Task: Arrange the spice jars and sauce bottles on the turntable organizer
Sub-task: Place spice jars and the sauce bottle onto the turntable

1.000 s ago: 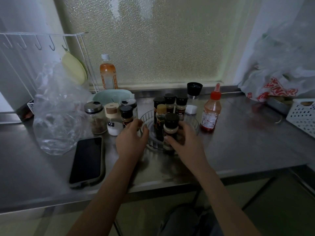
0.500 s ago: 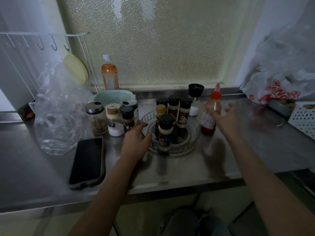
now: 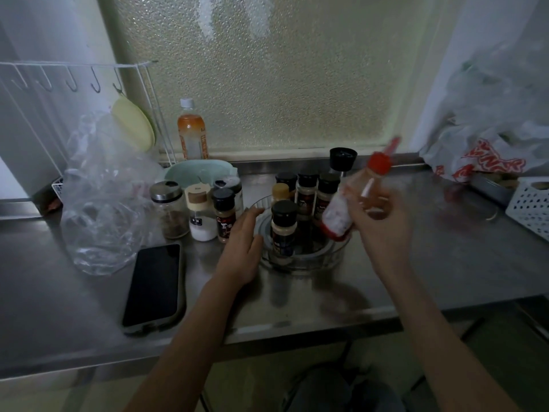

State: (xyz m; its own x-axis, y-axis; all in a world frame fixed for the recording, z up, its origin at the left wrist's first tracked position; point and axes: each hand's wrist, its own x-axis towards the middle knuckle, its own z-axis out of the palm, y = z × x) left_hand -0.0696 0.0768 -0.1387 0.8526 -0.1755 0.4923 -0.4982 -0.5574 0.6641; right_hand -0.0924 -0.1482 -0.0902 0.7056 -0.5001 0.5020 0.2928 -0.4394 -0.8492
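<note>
Now | right hand (image 3: 383,230) holds sauce bottle (image 3: 353,200) tilted, mid-body | light, slick plastic; grip label | left hand (image 3: 242,248) open against turntable (image 3: 335,257) rim

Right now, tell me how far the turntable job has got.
Done: five spice jars, like the front one, stand on the clear turntable. In hand: the right hand carries the tilted red-capped sauce bottle over its right edge, while the left hand rests at its left rim. Left: four jars on the counter beside it, including the dark-capped jar, plus the black-topped grinder behind.
</note>
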